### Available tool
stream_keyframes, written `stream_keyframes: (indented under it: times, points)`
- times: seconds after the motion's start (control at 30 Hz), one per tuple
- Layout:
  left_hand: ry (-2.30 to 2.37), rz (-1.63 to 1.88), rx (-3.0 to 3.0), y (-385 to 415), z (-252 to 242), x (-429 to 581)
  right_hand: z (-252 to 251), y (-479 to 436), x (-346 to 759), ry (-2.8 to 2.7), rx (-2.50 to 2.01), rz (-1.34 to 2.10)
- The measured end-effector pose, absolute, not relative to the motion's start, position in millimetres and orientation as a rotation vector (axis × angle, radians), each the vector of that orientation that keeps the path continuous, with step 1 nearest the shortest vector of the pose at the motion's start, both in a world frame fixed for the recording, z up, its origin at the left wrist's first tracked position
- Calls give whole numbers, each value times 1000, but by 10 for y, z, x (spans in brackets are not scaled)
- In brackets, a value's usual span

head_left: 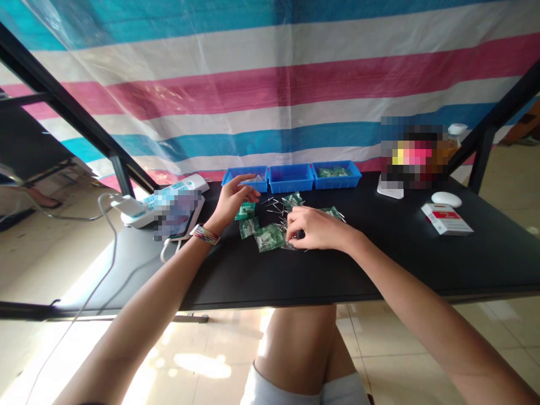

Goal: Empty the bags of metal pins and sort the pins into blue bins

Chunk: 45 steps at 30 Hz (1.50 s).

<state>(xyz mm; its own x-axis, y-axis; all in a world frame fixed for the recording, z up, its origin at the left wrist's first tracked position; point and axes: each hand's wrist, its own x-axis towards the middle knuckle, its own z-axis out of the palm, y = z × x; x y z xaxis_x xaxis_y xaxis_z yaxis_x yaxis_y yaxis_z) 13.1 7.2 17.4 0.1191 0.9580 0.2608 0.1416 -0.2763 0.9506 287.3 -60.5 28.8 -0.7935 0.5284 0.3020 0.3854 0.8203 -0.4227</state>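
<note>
My left hand [234, 201] hovers near the left blue bin [246, 187], fingers apart and holding nothing. Under it lie a small green packet [246, 211] and another green-tinted plastic bag [249, 226]. My right hand [315, 228] is closed, fingertips pinched down at a loose heap of thin silver metal pins [276, 206]; what it grips is hidden. Just left of it rests a larger green-tinted bag [270, 238] with pale pieces inside. Behind it is another green bag [294, 199], and one more green bag [333, 212] is partly covered by my right hand.
At the back stand a middle blue bin [291, 181] and a right blue bin [336, 179] holding green packets. To the left are a power strip [169, 198] and a white cable [113, 247]. A red-and-white box [447, 219] and a white mouse-shaped object [446, 199] lie right.
</note>
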Motion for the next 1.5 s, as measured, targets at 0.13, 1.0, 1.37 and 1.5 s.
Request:
stream_keyframes:
  times: [0.13,1.0,1.37,1.5]
  points:
    - [1109,1270,1619,56,171,154,274,-547,2867,-2376,-686,637]
    - [960,1317,1668,-296,167,640,178,-483,2853,-2042,-799,222]
    - [976,1289,2431,-338,190,522,87,-384,2755,-1592,-891,965]
    - [867,1227,2782,-313,207,437,110,-389,2731,-1419,-850,1320]
